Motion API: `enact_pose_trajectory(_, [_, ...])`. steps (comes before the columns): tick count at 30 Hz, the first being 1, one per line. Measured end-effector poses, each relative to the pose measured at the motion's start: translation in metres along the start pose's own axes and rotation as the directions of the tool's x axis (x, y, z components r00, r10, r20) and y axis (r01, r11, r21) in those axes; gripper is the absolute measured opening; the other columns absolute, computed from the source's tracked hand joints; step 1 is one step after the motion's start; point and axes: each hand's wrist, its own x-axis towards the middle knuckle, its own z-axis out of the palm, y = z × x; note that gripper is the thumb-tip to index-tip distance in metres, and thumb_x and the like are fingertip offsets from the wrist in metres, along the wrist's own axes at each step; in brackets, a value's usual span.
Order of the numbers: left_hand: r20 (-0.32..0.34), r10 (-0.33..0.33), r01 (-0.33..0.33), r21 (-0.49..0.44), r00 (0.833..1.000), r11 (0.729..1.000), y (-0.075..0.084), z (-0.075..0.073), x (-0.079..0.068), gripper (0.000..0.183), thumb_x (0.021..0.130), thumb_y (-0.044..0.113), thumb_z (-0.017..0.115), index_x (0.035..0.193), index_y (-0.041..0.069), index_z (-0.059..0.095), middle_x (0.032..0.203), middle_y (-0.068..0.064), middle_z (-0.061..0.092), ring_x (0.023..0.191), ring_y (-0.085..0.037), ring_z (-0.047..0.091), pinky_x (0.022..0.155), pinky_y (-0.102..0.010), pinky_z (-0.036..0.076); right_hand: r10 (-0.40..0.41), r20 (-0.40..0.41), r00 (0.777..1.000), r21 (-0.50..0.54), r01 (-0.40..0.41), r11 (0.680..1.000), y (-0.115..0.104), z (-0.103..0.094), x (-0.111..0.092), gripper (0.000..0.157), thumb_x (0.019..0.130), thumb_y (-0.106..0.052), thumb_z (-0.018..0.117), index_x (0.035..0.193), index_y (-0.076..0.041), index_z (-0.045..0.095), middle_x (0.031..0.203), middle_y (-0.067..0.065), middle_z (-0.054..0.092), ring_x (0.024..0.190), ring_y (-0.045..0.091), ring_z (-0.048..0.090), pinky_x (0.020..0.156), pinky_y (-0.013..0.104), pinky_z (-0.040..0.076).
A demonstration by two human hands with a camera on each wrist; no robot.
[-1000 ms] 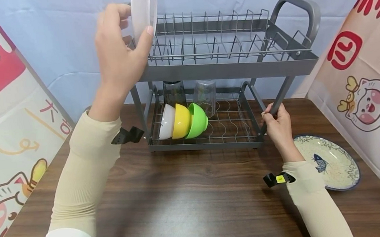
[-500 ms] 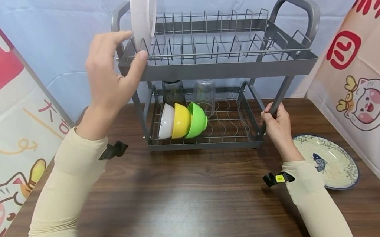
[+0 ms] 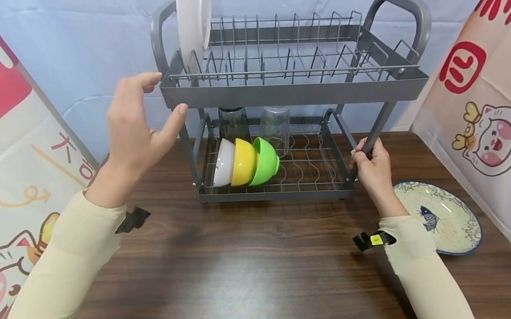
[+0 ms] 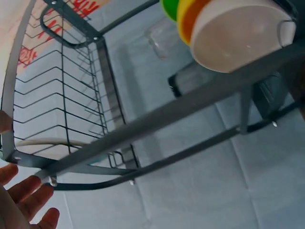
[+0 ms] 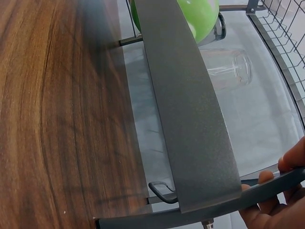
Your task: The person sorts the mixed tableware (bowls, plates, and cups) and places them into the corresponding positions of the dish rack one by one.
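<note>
A dark grey two-tier dish rack stands on the table. In its upper tier, at the far left, a white plate stands on edge between the wires. My left hand is at the upper tier's front left corner, fingers and thumb spread, holding nothing; the left wrist view shows its fingers close by the corner post. My right hand grips the rack's right leg, its fingers curled round the dark bar. White, yellow and green bowls lie nested sideways on the lower tier.
Behind the bowls, a dark glass and a clear glass stand upside down. An oval plate with a blue fish lies on the wooden table, beside my right forearm. Printed cloths hang on both sides.
My left hand has lowered the white plate into the upper tier, let go of it and moved down and left. My right hand keeps its grip on the rack leg.
</note>
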Motion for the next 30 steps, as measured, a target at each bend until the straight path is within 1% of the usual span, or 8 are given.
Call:
enact_pose_trajectory(8, [0.134, 0.068, -0.084, 0.118, 0.989, 0.989, -0.018, -0.014, -0.016, 0.054, 0.080, 0.039, 0.058, 0.109, -0.006, 0.059, 0.099, -0.021, 0.061, 0.090, -0.037, 0.056, 0.067, -0.052, 0.041, 0.004, 0.006, 1.000, -0.003, -0.004, 1.000, 0.000, 0.000, 0.000, 0.013, 0.089, 0.003, 0.043, 0.091, -0.008, 0.047, 0.079, 0.007, 0.052, 0.063, 0.016, 0.054, 0.062, 0.032, 0.047])
enact_pose_trajectory(12, [0.278, 0.056, -0.113, 0.191, 0.959, 0.975, -0.025, -0.020, -0.022, 0.052, 0.081, 0.040, 0.059, 0.107, -0.005, 0.059, 0.099, -0.020, 0.063, 0.089, -0.037, 0.058, 0.063, -0.050, 0.044, 0.000, 0.005, 1.000, -0.007, 0.000, 1.000, 0.000, 0.000, -0.001, 0.010, 0.090, 0.002, 0.043, 0.092, -0.008, 0.047, 0.079, 0.007, 0.052, 0.064, 0.015, 0.054, 0.063, 0.033, 0.046])
enact_pose_trajectory(14, [0.392, -0.006, -0.087, 0.220, 0.920, 0.972, -0.027, -0.023, -0.025, 0.053, 0.081, 0.040, 0.062, 0.109, -0.004, 0.058, 0.102, -0.019, 0.062, 0.090, -0.036, 0.058, 0.063, -0.048, 0.045, -0.003, 0.004, 1.000, -0.009, 0.003, 1.000, -0.001, 0.000, -0.001, 0.009, 0.090, 0.001, 0.044, 0.092, -0.007, 0.047, 0.080, 0.007, 0.052, 0.065, 0.015, 0.054, 0.063, 0.033, 0.046])
enact_pose_trajectory(15, [0.458, -0.052, -0.066, 0.238, 0.887, 0.969, -0.027, -0.024, -0.026, 0.053, 0.081, 0.040, 0.063, 0.111, -0.004, 0.057, 0.105, -0.019, 0.061, 0.092, -0.036, 0.058, 0.064, -0.048, 0.046, -0.004, 0.004, 1.000, -0.010, 0.004, 1.000, -0.001, -0.001, -0.001, 0.009, 0.090, 0.001, 0.044, 0.092, -0.007, 0.047, 0.080, 0.007, 0.052, 0.065, 0.015, 0.054, 0.062, 0.033, 0.046])
enact_pose_trajectory(19, [0.655, -0.254, 0.046, 0.318, 0.712, 0.947, -0.025, -0.027, -0.028, 0.057, 0.082, 0.040, 0.067, 0.121, 0.000, 0.052, 0.115, -0.020, 0.055, 0.098, -0.037, 0.054, 0.071, -0.053, 0.045, -0.002, 0.006, 1.000, -0.012, 0.002, 1.000, -0.001, 0.000, -0.001, 0.008, 0.090, 0.001, 0.044, 0.093, -0.007, 0.047, 0.080, 0.007, 0.051, 0.065, 0.016, 0.054, 0.063, 0.033, 0.045])
enact_pose_trajectory(21, [0.697, -0.321, 0.082, 0.354, 0.641, 0.932, -0.025, -0.027, -0.030, 0.058, 0.083, 0.041, 0.067, 0.123, 0.002, 0.051, 0.117, -0.019, 0.053, 0.101, -0.037, 0.053, 0.074, -0.055, 0.044, 0.000, 0.009, 1.000, -0.014, 0.000, 1.000, -0.001, 0.000, -0.002, 0.008, 0.091, 0.000, 0.044, 0.093, -0.007, 0.047, 0.081, 0.007, 0.051, 0.065, 0.016, 0.054, 0.063, 0.034, 0.045])
enact_pose_trajectory(24, [0.718, -0.364, 0.106, 0.379, 0.594, 0.919, -0.026, -0.027, -0.032, 0.058, 0.082, 0.042, 0.067, 0.123, 0.004, 0.050, 0.117, -0.019, 0.052, 0.101, -0.037, 0.053, 0.075, -0.055, 0.043, 0.002, 0.016, 1.000, -0.012, -0.002, 1.000, -0.001, 0.000, -0.002, 0.008, 0.091, 0.000, 0.043, 0.093, -0.008, 0.047, 0.081, 0.007, 0.051, 0.066, 0.016, 0.054, 0.064, 0.034, 0.045])
enact_pose_trajectory(30, [0.730, -0.375, 0.124, 0.374, 0.571, 0.919, -0.030, -0.024, -0.037, 0.058, 0.082, 0.044, 0.067, 0.122, 0.005, 0.050, 0.119, -0.018, 0.052, 0.101, -0.037, 0.053, 0.077, -0.055, 0.044, 0.008, 0.012, 1.000, -0.011, -0.008, 1.000, -0.001, 0.000, -0.002, 0.007, 0.091, -0.001, 0.044, 0.094, -0.007, 0.047, 0.082, 0.007, 0.051, 0.069, 0.022, 0.054, 0.065, 0.035, 0.045])
